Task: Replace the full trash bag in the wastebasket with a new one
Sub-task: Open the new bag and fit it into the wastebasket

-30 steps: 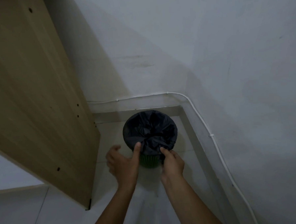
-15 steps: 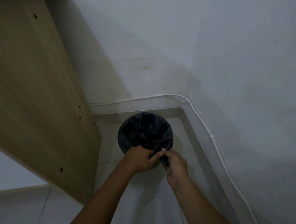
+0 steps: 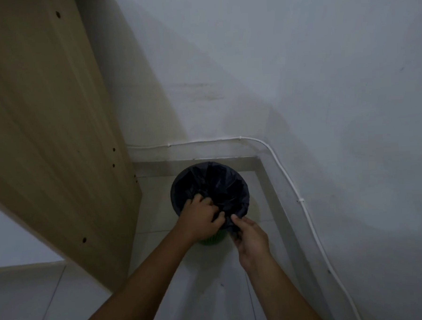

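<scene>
1. A green wastebasket (image 3: 213, 240) is standing on the tiled floor (image 3: 207, 294) in a room corner, just beside a wooden panel (image 3: 44, 119); only a sliver of its green wall is being shown below the hands.
2. A black trash bag (image 3: 213, 184) is lining the basket — its edge is being draped over the rim, and the film is lying crumpled toward the near side.
3. The left hand (image 3: 199, 220) is being pressed onto the near edge of the bag, fingers curled into the bunched plastic.
4. The right hand (image 3: 250, 238) is gripping a gathered fold of the bag at the near right rim — thumb and fingers are being closed on it.
5. The light is dim; the bag's contents cannot be told.
6. A white cable (image 3: 305, 211) is being carried along the wall (image 3: 298, 69) above the skirting.
</scene>
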